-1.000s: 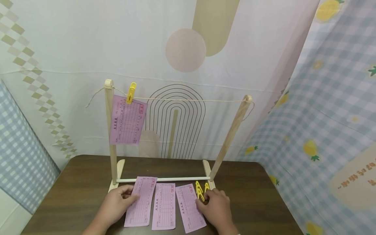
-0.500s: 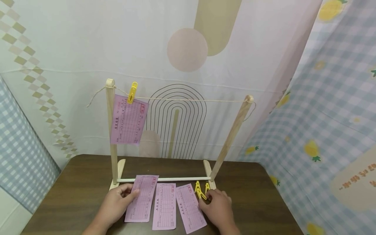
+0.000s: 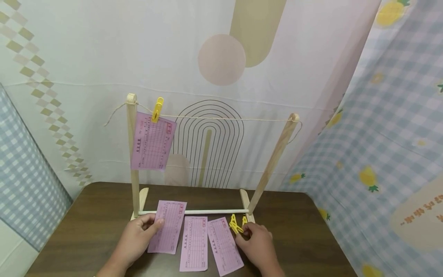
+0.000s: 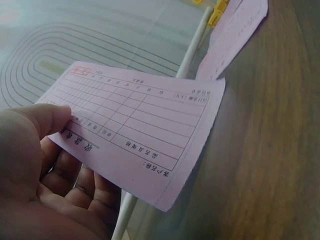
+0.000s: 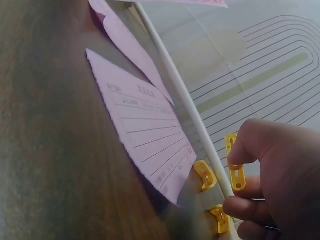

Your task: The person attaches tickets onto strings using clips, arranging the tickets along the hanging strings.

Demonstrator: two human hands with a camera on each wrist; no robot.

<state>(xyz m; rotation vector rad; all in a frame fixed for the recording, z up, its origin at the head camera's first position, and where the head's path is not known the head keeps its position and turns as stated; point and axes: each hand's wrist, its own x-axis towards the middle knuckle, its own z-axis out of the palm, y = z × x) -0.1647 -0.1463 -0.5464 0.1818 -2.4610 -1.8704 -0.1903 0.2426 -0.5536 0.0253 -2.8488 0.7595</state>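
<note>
My left hand [image 3: 136, 238] pinches a pink printed receipt slip [image 3: 169, 227] by its left side, thumb on the printed face. In the left wrist view the slip [image 4: 135, 120] is raised and tilted off the table. With thumb and fingers my right hand [image 3: 258, 244] pinches a yellow clothespin [image 5: 239, 179], plain in the right wrist view. Two more yellow clothespins [image 5: 204, 176] lie close under that hand. Two other pink slips, a middle one [image 3: 194, 244] and a right one [image 3: 225, 246], lie between the hands.
A wooden rack stands on the brown table [image 3: 294, 231], with a left post [image 3: 133, 154], a right post [image 3: 273, 165] and a white bottom bar [image 3: 214, 211]. On its string [image 3: 207, 118], a yellow clothespin [image 3: 157, 109] holds a hanging pink slip [image 3: 152, 146]. Patterned cloth surrounds the table.
The left slip has risen and moved away from me in my left hand, its top now past the white bar. My right hand stays by the clothespins, shifting slightly.
</note>
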